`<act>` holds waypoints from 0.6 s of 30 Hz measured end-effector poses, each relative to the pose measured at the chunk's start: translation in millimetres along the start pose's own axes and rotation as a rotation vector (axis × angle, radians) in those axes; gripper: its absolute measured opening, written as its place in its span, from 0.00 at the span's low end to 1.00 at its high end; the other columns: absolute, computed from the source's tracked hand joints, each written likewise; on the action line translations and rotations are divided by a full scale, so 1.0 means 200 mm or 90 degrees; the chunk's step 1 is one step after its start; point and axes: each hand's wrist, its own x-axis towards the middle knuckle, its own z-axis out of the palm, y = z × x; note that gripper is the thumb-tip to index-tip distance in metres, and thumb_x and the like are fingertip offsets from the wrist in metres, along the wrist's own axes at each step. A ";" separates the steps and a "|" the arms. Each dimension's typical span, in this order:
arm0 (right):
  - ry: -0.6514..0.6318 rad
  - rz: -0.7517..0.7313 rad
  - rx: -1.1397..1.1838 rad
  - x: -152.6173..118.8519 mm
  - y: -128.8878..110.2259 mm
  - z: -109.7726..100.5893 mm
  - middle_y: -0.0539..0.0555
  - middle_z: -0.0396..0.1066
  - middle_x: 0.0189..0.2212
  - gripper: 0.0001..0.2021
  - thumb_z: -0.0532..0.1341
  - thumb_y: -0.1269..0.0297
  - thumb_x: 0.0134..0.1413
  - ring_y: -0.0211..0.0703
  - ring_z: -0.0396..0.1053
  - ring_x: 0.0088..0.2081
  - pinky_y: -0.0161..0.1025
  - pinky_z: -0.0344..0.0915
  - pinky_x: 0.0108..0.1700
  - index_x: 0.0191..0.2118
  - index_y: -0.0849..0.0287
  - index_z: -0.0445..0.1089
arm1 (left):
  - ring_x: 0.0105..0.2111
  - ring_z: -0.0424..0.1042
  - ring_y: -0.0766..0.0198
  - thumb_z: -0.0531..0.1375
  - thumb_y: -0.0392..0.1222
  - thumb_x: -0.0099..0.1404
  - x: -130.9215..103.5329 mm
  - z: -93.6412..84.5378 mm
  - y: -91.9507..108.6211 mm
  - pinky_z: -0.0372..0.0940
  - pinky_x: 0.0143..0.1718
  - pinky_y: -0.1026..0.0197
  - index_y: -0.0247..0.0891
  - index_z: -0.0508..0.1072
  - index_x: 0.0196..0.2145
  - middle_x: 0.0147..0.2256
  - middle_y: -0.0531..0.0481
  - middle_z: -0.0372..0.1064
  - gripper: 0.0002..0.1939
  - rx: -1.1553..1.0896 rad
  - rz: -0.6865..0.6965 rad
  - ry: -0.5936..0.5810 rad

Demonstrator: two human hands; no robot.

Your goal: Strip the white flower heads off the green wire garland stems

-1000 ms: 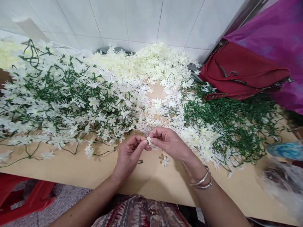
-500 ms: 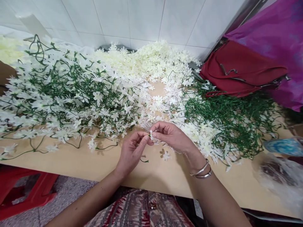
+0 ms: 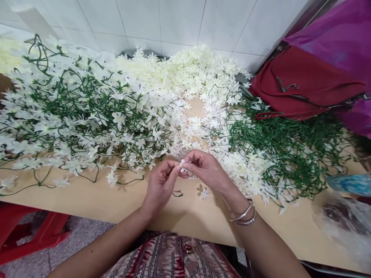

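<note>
A small white artificial flower [image 3: 182,166] is pinched between my two hands above the front of the table. My left hand [image 3: 162,185] closes thumb and fingertips at its left side, where a green stem end was visible a moment before. My right hand [image 3: 207,168], with bangles at the wrist, pinches the flower from the right. Just below, a loose white blossom [image 3: 204,193] and a short green stem piece [image 3: 177,194] lie on the tabletop. A heap of white flowers on green stems [image 3: 95,116] spreads to the left of my hands.
Cream blossoms [image 3: 199,69] are piled by the tiled wall. Bare green stems [image 3: 292,143] are heaped at right, below a red bag [image 3: 307,85]. A clear plastic bag [image 3: 344,220] lies at the right edge. A red stool [image 3: 31,231] stands lower left.
The fingertips have drawn closer together around the flower, and its petals now face upward, covering the green base. The view has shifted slightly.
</note>
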 end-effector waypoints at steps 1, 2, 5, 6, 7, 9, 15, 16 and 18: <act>-0.002 0.001 -0.004 0.00 0.00 0.00 0.48 0.73 0.25 0.17 0.73 0.50 0.56 0.38 0.70 0.28 0.40 0.70 0.35 0.33 0.57 0.71 | 0.36 0.80 0.59 0.62 0.50 0.74 0.00 0.00 0.00 0.71 0.43 0.59 0.38 0.75 0.38 0.34 0.47 0.80 0.13 -0.001 0.004 -0.001; -0.005 0.001 -0.012 0.00 0.00 0.00 0.48 0.73 0.25 0.17 0.72 0.50 0.56 0.38 0.70 0.28 0.40 0.69 0.35 0.33 0.57 0.71 | 0.36 0.79 0.59 0.62 0.51 0.74 0.00 0.00 -0.01 0.71 0.43 0.58 0.38 0.75 0.38 0.34 0.47 0.80 0.13 -0.001 0.009 -0.005; 0.011 -0.027 -0.072 0.00 -0.02 -0.02 0.49 0.74 0.28 0.15 0.73 0.53 0.55 0.39 0.70 0.31 0.39 0.69 0.38 0.35 0.57 0.73 | 0.36 0.79 0.60 0.61 0.50 0.75 -0.01 0.01 -0.01 0.72 0.43 0.58 0.39 0.75 0.39 0.33 0.48 0.79 0.12 0.019 0.038 -0.016; 0.028 -0.047 -0.097 -0.01 -0.03 -0.03 0.50 0.75 0.31 0.14 0.73 0.54 0.54 0.39 0.71 0.33 0.40 0.69 0.40 0.37 0.57 0.74 | 0.35 0.79 0.60 0.61 0.49 0.76 -0.02 0.01 0.00 0.72 0.43 0.59 0.39 0.75 0.40 0.33 0.48 0.79 0.11 0.027 0.052 -0.014; 0.048 -0.068 -0.120 -0.02 -0.05 -0.04 0.51 0.76 0.34 0.13 0.73 0.55 0.54 0.41 0.72 0.37 0.40 0.69 0.42 0.38 0.57 0.75 | 0.35 0.79 0.61 0.60 0.48 0.76 -0.03 0.01 0.02 0.72 0.42 0.60 0.39 0.74 0.41 0.33 0.49 0.78 0.10 0.034 0.069 -0.006; 0.093 -0.109 -0.162 -0.04 -0.10 -0.08 0.53 0.77 0.40 0.12 0.72 0.56 0.56 0.43 0.73 0.42 0.42 0.69 0.48 0.41 0.56 0.76 | 0.32 0.78 0.64 0.60 0.45 0.77 -0.05 -0.01 0.06 0.72 0.38 0.62 0.39 0.73 0.44 0.32 0.51 0.77 0.07 0.048 0.119 0.029; 0.154 -0.159 -0.448 -0.23 -0.30 -0.13 0.54 0.78 0.39 0.05 0.67 0.60 0.64 0.49 0.73 0.42 0.46 0.67 0.49 0.40 0.54 0.76 | 0.51 0.75 0.56 0.64 0.37 0.72 0.01 -0.23 0.25 0.72 0.51 0.52 0.44 0.71 0.58 0.53 0.46 0.73 0.19 0.322 0.439 0.364; 0.140 -0.147 -0.494 -0.27 -0.31 -0.13 0.54 0.78 0.38 0.03 0.66 0.61 0.65 0.49 0.73 0.41 0.45 0.66 0.47 0.39 0.53 0.75 | 0.58 0.70 0.51 0.64 0.37 0.71 0.02 -0.26 0.27 0.71 0.54 0.48 0.45 0.70 0.60 0.60 0.44 0.67 0.22 0.399 0.459 0.419; 0.106 -0.100 -0.578 -0.35 -0.30 -0.09 0.53 0.78 0.37 0.02 0.65 0.64 0.65 0.48 0.72 0.38 0.43 0.64 0.43 0.38 0.53 0.74 | 0.66 0.60 0.45 0.62 0.34 0.71 0.02 -0.29 0.28 0.65 0.61 0.42 0.48 0.68 0.64 0.65 0.44 0.61 0.26 0.500 0.455 0.467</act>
